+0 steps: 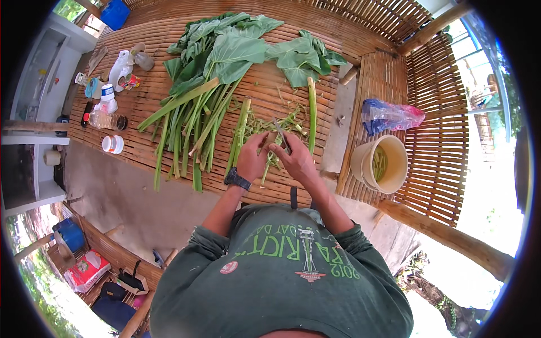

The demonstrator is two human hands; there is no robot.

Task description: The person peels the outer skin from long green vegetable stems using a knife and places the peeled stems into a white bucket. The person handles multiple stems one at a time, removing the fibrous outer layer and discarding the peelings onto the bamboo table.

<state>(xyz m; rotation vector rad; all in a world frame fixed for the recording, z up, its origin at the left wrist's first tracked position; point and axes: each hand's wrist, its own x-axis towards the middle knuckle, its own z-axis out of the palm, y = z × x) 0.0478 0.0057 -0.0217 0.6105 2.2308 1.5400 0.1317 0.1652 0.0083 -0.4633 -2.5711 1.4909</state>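
My left hand (pixel 254 156), with a dark watch on its wrist, pinches a short piece of leaf stalk (pixel 270 138) over the slatted bamboo table. Close beside it, my right hand (pixel 297 159) is closed on a knife (pixel 281 130) whose narrow blade points away from me, next to the stalk piece. Green peelings (pixel 260 121) lie scattered beyond both hands. One long stalk (pixel 312 115) rests to the right of them, and another stalk (pixel 240 132) lies just left. A heap of green stalks (pixel 186 132) with broad leaves (pixel 235 53) covers the table's middle.
A cream bucket (pixel 364 163) with cut green pieces inside stands on the bamboo bench at right, near a blue-and-pink plastic bag (pixel 390 116). At the table's left are a bottle of brownish liquid (pixel 106 120), a white jar (pixel 113 144) and several other containers.
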